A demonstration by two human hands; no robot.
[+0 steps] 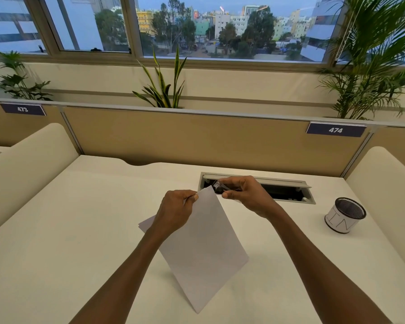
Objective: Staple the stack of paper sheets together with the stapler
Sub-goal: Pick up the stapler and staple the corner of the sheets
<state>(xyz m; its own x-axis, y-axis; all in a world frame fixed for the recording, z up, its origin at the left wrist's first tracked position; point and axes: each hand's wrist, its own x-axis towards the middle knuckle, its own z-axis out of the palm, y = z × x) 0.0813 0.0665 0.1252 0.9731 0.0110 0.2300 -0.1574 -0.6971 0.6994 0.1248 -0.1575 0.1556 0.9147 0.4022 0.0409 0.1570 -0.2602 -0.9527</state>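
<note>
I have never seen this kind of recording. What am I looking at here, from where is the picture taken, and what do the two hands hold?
There is no machine here. A person wears one camera on the head, so you look forward and down along their own arms. The left hand pinches the top edge of a stack of paper sheets, lifted so that its lower corner points at the desk. The right hand holds a small dark stapler at the stack's top corner; whether it has pressed yet cannot be seen. On the desk, to the right, stands a mesh cup, and behind the hands is an open cable hatch.
</note>
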